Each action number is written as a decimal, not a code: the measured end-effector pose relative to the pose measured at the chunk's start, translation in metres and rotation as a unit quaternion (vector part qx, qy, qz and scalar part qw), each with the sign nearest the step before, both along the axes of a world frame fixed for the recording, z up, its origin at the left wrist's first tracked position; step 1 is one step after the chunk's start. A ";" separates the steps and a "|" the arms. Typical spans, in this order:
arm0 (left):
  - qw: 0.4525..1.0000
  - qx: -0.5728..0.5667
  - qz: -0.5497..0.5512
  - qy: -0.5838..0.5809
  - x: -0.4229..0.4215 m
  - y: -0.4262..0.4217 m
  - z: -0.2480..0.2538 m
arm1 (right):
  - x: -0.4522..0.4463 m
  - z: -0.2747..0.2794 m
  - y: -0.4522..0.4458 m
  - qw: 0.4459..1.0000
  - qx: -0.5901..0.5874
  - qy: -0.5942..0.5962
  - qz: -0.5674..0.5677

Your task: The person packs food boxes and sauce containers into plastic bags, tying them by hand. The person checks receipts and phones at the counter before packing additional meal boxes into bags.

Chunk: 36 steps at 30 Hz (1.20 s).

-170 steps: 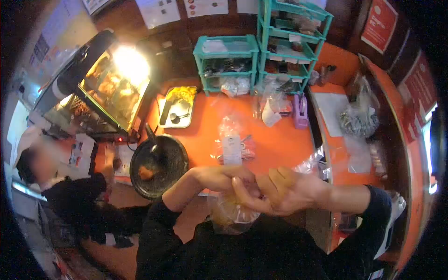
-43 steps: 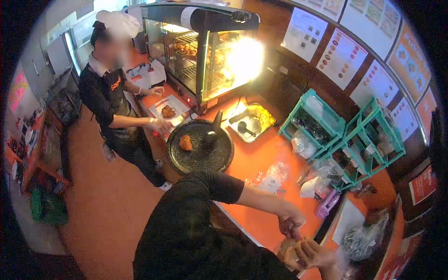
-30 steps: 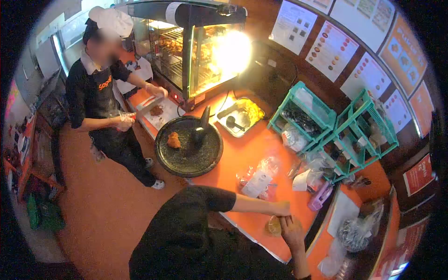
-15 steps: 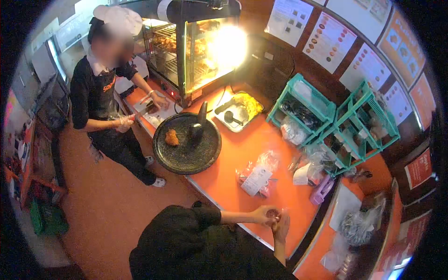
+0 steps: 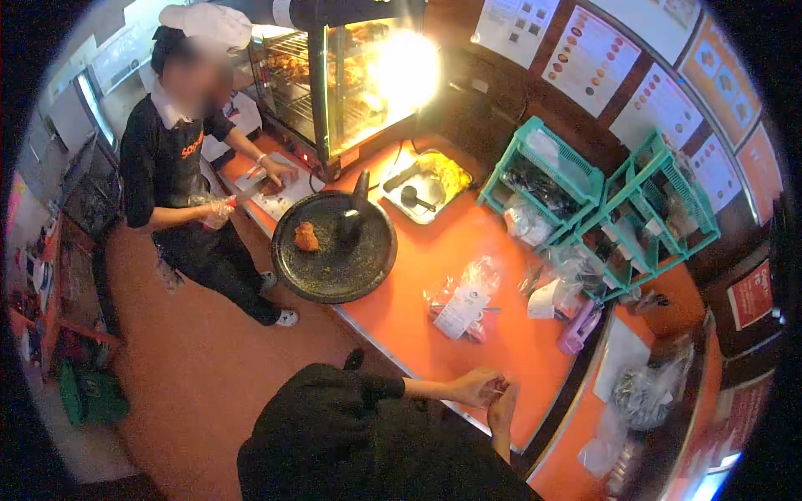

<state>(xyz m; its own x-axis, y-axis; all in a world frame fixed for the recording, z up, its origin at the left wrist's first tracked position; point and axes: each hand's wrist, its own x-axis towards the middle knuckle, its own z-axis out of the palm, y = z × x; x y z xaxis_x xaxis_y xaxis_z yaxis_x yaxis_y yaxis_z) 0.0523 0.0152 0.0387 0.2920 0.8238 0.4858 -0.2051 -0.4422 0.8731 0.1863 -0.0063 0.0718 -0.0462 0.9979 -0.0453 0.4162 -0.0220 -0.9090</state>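
Observation:
My left hand (image 5: 476, 388) and my right hand (image 5: 502, 408) meet over the front edge of the orange counter (image 5: 418, 275). Both have their fingers bent and pressed together around something small whose shape is mostly hidden. Beyond them on the counter lies a clear plastic bag (image 5: 483, 280) of reddish packets, with a white printed slip (image 5: 462, 311) on it. To the right of that bag, a purple tape dispenser (image 5: 580, 327) stands beside other clear bags and a white paper.
A round stone mortar (image 5: 334, 275) holds a brown fried piece (image 5: 307, 236) and a dark pestle (image 5: 357, 204). Behind are a metal tray (image 5: 426, 185), a lit food warmer (image 5: 342, 92) and green racks (image 5: 543, 179). At left, a co-worker (image 5: 188, 159) holds a knife over a board.
Over the last second my hands have come slightly closer to the counter's front edge, and the brownish bag seen between them is now hidden. The co-worker's free hand has moved onto the board.

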 end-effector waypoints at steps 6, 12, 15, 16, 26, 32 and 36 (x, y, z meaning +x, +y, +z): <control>0.998 -0.059 -0.011 0.030 -0.004 -0.001 0.009 | 0.009 -0.015 -0.003 0.992 0.061 -0.048 0.100; 0.985 -0.145 0.036 0.089 0.010 -0.007 0.007 | 0.015 -0.003 -0.013 0.997 0.063 -0.009 0.033; 0.989 -0.030 0.113 0.095 0.008 -0.011 0.014 | 0.005 0.015 -0.024 0.995 0.076 -0.039 -0.054; 0.991 -0.026 0.093 0.097 0.007 -0.010 0.017 | 0.001 0.014 -0.028 0.994 0.077 -0.038 -0.075; 0.978 -0.199 0.036 -0.046 0.021 -0.013 -0.029 | -0.009 -0.017 -0.029 0.925 0.254 -0.174 -0.221; 0.922 -0.331 -0.128 -0.154 0.011 -0.004 -0.008 | -0.007 -0.015 -0.019 0.920 0.260 -0.179 -0.232; 0.960 -0.265 -0.043 -0.084 0.011 -0.016 0.014 | 0.005 -0.014 -0.024 0.966 0.100 -0.026 -0.238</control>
